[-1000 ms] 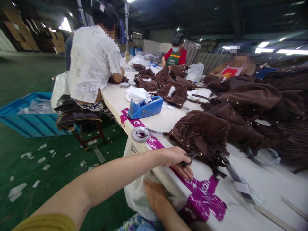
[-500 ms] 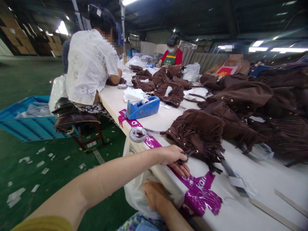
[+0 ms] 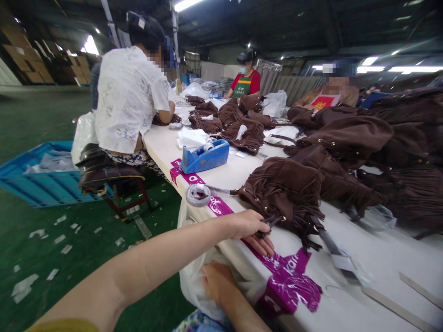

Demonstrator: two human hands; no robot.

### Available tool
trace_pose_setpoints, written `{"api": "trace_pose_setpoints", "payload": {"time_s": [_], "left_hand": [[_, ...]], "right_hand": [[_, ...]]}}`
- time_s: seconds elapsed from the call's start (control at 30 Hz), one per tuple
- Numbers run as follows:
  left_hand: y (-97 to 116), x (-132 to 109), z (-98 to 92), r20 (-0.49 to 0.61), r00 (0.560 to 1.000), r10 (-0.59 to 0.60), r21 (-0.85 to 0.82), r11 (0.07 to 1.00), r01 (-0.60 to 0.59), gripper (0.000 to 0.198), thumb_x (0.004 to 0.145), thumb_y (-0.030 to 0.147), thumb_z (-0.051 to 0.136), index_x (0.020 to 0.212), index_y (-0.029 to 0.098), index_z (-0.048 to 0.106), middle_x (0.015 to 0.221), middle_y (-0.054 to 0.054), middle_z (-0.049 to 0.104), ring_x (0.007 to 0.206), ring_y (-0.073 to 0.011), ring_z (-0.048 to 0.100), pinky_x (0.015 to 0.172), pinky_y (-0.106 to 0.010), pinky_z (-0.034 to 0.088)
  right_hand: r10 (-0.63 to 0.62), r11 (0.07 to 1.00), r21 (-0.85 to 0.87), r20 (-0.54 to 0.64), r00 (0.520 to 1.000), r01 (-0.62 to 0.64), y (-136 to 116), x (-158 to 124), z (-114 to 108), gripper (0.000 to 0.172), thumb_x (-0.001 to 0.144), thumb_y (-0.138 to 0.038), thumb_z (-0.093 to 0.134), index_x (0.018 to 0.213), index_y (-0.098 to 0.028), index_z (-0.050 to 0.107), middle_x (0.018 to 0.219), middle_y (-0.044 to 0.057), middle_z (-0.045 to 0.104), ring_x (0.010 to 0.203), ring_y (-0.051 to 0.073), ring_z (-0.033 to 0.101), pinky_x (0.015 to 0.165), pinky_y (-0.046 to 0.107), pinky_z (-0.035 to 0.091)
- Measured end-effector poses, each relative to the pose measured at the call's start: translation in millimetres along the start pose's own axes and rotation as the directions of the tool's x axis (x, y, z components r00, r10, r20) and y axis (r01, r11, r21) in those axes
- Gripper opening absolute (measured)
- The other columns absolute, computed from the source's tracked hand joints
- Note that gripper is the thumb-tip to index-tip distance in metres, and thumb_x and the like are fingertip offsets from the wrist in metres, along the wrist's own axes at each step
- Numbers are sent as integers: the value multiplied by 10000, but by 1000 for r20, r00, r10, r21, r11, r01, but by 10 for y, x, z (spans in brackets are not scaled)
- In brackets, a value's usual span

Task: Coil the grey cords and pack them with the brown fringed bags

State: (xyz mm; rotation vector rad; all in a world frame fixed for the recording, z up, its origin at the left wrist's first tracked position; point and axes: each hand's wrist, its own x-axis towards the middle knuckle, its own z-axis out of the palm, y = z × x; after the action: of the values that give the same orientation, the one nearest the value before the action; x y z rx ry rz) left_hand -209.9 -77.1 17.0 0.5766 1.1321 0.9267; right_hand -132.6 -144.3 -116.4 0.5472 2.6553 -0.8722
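My left hand (image 3: 254, 230) reaches across to the table edge, its fingers closed on the dark drawstring (image 3: 272, 222) of a brown fringed bag (image 3: 282, 191). The bag lies on the white table (image 3: 349, 244), its strap wrapped at one end in a grey coil (image 3: 198, 194). Below the edge, my right hand (image 3: 216, 279) is down at a translucent plastic bag (image 3: 194, 263); its fingers are partly hidden, and whatever they hold cannot be made out. Purple tape (image 3: 290, 281) runs along the edge beside my left hand.
A blue tape dispenser (image 3: 205, 157) stands further up the table. More brown bags (image 3: 349, 138) are heaped at the right. A person in a white shirt (image 3: 128, 97) sits at the left, near a blue crate (image 3: 41, 177); two others are across the table.
My right hand has shifted slightly left and down by the plastic bag. My left hand keeps its hold on the drawstring.
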Motion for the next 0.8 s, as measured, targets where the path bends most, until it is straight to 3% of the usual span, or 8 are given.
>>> {"api": "trace_pose_setpoints", "payload": {"time_s": [0.13, 0.27, 0.33, 0.4, 0.5, 0.57, 0.7, 0.8], "left_hand": [[50, -62, 26, -31, 999, -25, 9, 1000, 25, 166, 904, 76, 368, 781, 145, 457, 557, -66, 648, 508, -177, 663, 563, -303, 557], [159, -111, 64, -46, 997, -64, 42, 997, 66, 160, 872, 93, 437, 746, 124, 529, 578, -47, 642, 494, -156, 638, 551, -286, 535], [226, -111, 86, -77, 996, -53, 81, 995, 60, 142, 837, 111, 500, 724, 112, 585, 562, -23, 622, 455, -127, 597, 512, -243, 496], [298, -99, 104, -120, 993, -22, 126, 991, 37, 133, 808, 148, 547, 706, 112, 624, 556, -7, 606, 434, -107, 555, 469, -213, 443], [397, -80, 119, -150, 988, 32, 185, 983, -4, 191, 786, 258, 568, 690, 117, 655, 614, -20, 625, 483, -114, 548, 449, -215, 395], [442, -75, 121, -145, 988, 60, 215, 976, -27, 243, 753, 335, 578, 688, 119, 670, 680, -46, 653, 548, -136, 560, 467, -232, 400], [452, -78, 125, -159, 983, 90, 253, 966, -48, 286, 631, 391, 637, 708, 122, 697, 756, -70, 671, 634, -155, 553, 492, -229, 380], [413, -69, 138, -202, 973, 109, 246, 968, -57, 288, 554, 377, 669, 704, 132, 694, 700, -43, 642, 603, -139, 523, 486, -216, 343]], "right_hand": [[10, 999, -31, -91, 996, -13, -99, -91, -113, 221, 776, -53, 492, 890, -113, 672, 1080, 186, 661, 957, 284, 615, 776, 338, 438], [7, 973, 226, -253, 968, 52, -106, -451, -394, 102, 734, -107, 518, 685, -161, 590, 695, 33, 622, 692, 179, 561, 631, 264, 398], [62, 860, 503, -275, 960, 88, -45, -688, -537, 79, 728, -166, 528, 652, -171, 548, 584, -21, 536, 575, 138, 492, 548, 241, 357], [59, 666, 734, -229, 972, 132, 67, -915, -660, 76, 730, -251, 564, 724, -175, 556, 615, -32, 545, 557, 124, 486, 518, 224, 351], [49, 396, 905, -193, 980, 158, 308, -1154, -829, 247, 677, -364, 651, 811, -181, 553, 645, -26, 589, 548, 128, 521, 514, 223, 376], [104, 303, 935, -222, 970, 182, 487, -1216, -961, 328, 630, -401, 683, 836, -185, 549, 616, -26, 599, 509, 128, 527, 497, 224, 378], [298, 357, 917, -291, 909, 176, 796, -1139, -1310, 277, 614, -359, 617, 823, -191, 548, 503, -46, 562, 374, 116, 471, 404, 215, 323], [376, 409, 890, -365, 852, 201, 899, -1008, -1545, 185, 573, -275, 588, 729, -181, 552, 506, -42, 553, 425, 119, 501, 414, 203, 326]]}}
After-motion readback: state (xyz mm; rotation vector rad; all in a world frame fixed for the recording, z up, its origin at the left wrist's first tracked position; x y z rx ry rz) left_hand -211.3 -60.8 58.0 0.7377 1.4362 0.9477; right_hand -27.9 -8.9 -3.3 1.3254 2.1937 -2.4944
